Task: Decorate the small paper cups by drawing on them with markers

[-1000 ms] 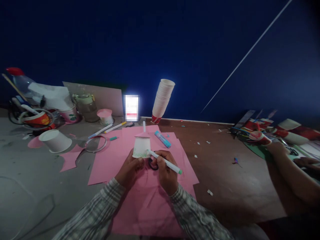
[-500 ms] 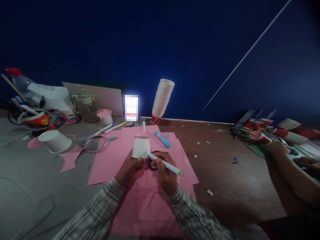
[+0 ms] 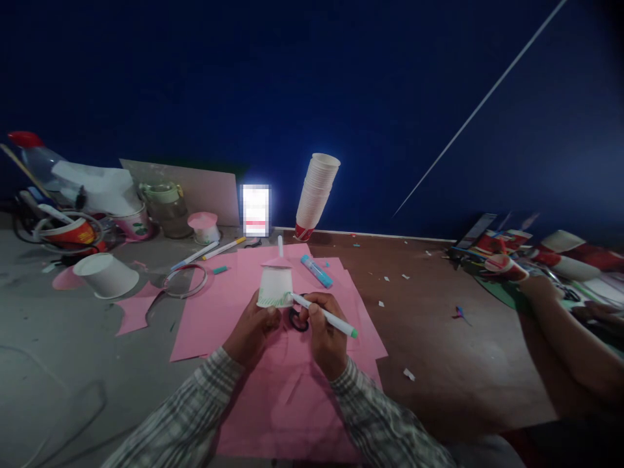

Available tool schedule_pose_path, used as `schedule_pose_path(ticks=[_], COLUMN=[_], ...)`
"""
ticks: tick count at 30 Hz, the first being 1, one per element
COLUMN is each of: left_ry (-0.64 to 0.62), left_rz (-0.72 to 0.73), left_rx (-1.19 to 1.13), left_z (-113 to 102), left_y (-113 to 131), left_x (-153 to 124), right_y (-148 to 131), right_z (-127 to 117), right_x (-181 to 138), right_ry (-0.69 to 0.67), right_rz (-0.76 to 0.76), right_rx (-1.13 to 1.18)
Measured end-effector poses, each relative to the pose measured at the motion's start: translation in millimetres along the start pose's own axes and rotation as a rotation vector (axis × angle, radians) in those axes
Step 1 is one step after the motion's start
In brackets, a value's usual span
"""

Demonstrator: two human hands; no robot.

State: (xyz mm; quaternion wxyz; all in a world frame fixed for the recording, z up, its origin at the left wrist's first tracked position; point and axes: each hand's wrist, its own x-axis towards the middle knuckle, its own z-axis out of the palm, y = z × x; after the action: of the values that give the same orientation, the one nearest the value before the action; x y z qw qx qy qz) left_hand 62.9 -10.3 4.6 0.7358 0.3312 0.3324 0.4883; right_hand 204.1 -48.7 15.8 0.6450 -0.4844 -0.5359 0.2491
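The right hand (image 3: pixel 327 331) pinches a white marker (image 3: pixel 331 320) between thumb and fingers, its green end sloping down and outward, its tip at the right side of a small white paper cup (image 3: pixel 275 286). The left hand (image 3: pixel 256 328) steadies that cup by its lower left, thumb over the near rim. The cup is held above the middle of the pink sheets (image 3: pixel 209 312), narrow end pointing away; short green strokes run like grass along the wide end, and the wall above them is plain white. A pink paper piece (image 3: pixel 276 262) and a white stick show at the narrow end, though whether they are joined to it is hard to tell.

A black loop (image 3: pixel 298 320) lies close under the right fingers. Towards the sheets' far right corner rests a blue tube (image 3: pixel 316 271). Off their left edge sit a clear ring (image 3: pixel 184 297), a pink cutout (image 3: pixel 139 311) and an upturned cup (image 3: pixel 106 275). Right of the sheets, a broad stretch of brown bench (image 3: pixel 453 370), dotted with scraps, runs to a co-worker's forearm (image 3: pixel 570 338). A tall cup stack (image 3: pixel 318 192) leans at the bench's far edge.
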Motion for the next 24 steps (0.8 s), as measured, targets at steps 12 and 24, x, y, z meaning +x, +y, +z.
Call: schedule_pose_path(ticks=[12,24], left_ry=[0.019,0.044], left_rz=[0.015,0.027], left_rx=[0.000,0.010], left_z=[1.5,5.9], left_y=[0.0,1.3], left_x=[-1.2,1.4], right_y=[2.8,2.4], right_z=[0.2,1.2], right_x=[-1.5,-4.0], right_ry=[-0.006,-0.020], right_rz=[-0.009,0.012], right_rx=[0.018,0.125])
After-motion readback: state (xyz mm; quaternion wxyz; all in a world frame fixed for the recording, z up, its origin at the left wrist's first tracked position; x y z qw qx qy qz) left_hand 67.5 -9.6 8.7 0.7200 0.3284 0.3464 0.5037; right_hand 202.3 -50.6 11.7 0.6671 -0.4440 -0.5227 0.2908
